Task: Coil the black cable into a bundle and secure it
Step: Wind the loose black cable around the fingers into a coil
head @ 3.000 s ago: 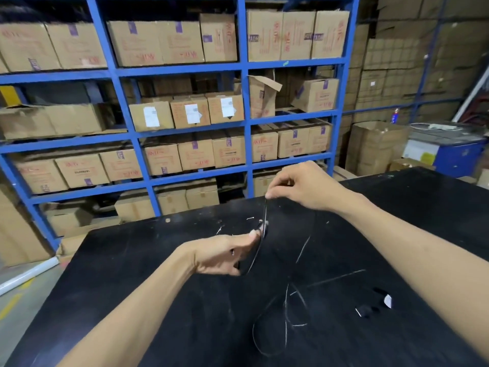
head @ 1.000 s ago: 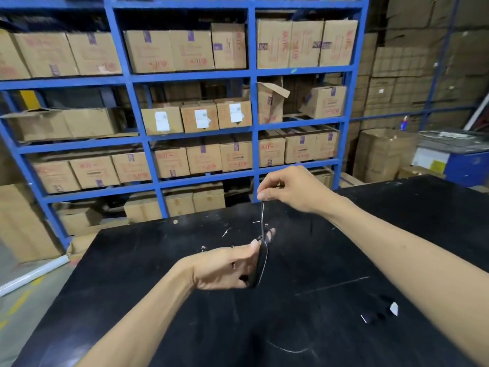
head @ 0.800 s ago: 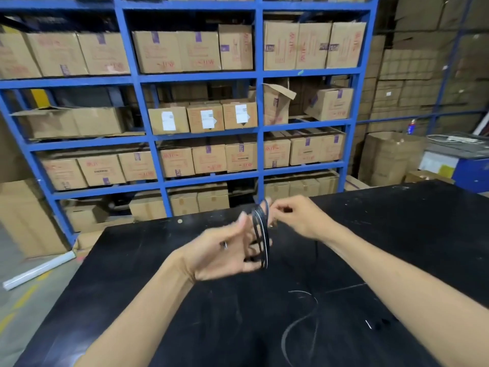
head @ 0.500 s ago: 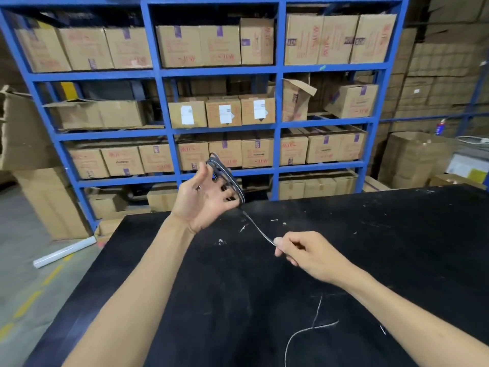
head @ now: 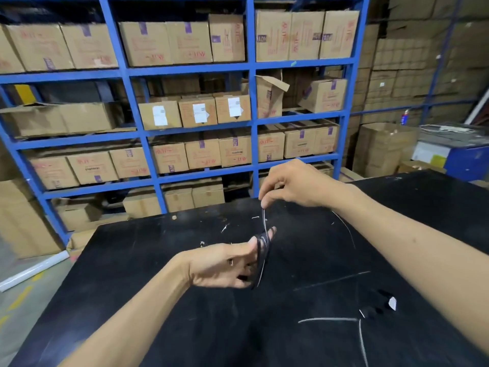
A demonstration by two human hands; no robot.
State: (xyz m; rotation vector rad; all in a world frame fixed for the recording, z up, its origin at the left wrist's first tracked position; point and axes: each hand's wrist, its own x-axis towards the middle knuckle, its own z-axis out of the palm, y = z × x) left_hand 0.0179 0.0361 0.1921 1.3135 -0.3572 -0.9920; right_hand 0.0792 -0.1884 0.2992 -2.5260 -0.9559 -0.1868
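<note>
My left hand (head: 225, 263) is held out over the table (head: 158, 287) with its fingers fairly straight, serving as a form: the black cable (head: 262, 250) is looped around them in several turns. My right hand (head: 293, 184), just above, pinches the free strand between thumb and forefinger, pulling it taut so the next turn should lie snug.

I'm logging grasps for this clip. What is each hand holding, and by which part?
The left hand carries wound loops of the black cable around its fingers; the right hand pinches the strand just above them.
</note>
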